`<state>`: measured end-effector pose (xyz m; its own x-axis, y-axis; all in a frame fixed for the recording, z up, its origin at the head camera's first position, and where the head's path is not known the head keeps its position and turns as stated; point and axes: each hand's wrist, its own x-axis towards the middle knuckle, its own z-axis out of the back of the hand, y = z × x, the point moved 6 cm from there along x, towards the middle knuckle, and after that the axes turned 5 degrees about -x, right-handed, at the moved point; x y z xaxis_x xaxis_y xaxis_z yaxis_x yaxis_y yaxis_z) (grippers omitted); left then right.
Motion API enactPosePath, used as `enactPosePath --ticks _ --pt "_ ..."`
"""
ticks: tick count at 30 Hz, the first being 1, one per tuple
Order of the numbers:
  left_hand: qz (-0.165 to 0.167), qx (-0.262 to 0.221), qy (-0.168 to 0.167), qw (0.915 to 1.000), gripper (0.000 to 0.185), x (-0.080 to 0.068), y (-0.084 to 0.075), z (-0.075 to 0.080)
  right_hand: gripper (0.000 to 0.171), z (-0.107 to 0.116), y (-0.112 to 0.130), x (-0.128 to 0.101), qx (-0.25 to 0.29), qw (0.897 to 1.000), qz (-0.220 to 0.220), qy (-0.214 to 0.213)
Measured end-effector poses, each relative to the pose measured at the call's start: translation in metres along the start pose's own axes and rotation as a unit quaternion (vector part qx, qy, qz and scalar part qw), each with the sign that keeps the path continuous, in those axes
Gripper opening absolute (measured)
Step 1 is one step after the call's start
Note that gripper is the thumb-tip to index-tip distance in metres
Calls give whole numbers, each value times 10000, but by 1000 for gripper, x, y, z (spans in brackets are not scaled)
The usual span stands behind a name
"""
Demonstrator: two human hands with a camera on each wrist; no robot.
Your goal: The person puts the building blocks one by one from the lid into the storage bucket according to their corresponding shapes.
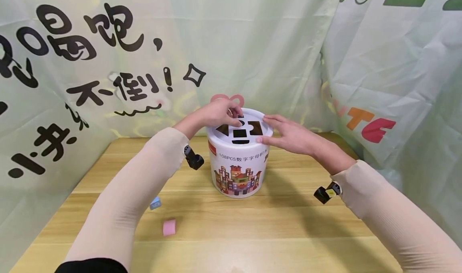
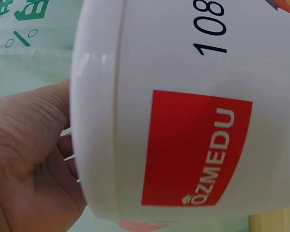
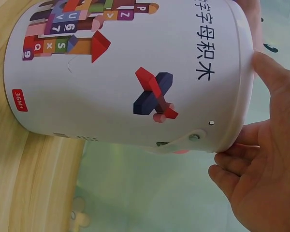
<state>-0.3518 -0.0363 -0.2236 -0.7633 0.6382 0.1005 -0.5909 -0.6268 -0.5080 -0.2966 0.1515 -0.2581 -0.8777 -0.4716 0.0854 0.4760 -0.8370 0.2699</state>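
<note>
A white toy-block bucket (image 1: pixel 238 164) stands upright in the middle of the wooden table (image 1: pixel 274 229). Its lid (image 1: pixel 216 134) has several dark shape holes. My left hand (image 1: pixel 218 113) lies over the lid's far left part with bent fingers and the thumb near a hole; I cannot see anything between them. My right hand (image 1: pixel 288 135) rests on the lid's right rim with fingers nearly straight and the thumb against the side. The left wrist view shows the palm (image 2: pixel 24 159) beside the bucket's rim (image 2: pixel 96 121). In the right wrist view my right hand (image 3: pixel 266 159) sits at the rim of the bucket (image 3: pixel 125 72).
A pink block (image 1: pixel 169 227) and a light blue block (image 1: pixel 155 202) lie on the table at the front left, under my left forearm. A pink handle (image 1: pixel 227 98) rises behind the lid. Printed cloth hangs close behind and on both sides.
</note>
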Motion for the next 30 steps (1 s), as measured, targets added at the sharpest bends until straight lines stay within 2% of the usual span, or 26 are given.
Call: enactPosePath --ticks 5,11,17,20,30 --pt "-82 -253 -79 9996 33 -16 -1 5 96 -1 2 0 39 10000 12 31" --pt "-78 -238 -215 9995 33 -40 -4 14 96 0 2 -1 50 10000 -11 56" --pt "-340 -365 -308 9983 35 -66 -6 18 97 0 1 0 34 9999 -60 83" --pt "-432 -364 -360 9978 35 -81 -5 18 97 0 0 0 14 9999 -81 82" --pt "-260 -242 -504 9981 39 -125 5 4 97 -2 -1 0 98 9998 -158 97"
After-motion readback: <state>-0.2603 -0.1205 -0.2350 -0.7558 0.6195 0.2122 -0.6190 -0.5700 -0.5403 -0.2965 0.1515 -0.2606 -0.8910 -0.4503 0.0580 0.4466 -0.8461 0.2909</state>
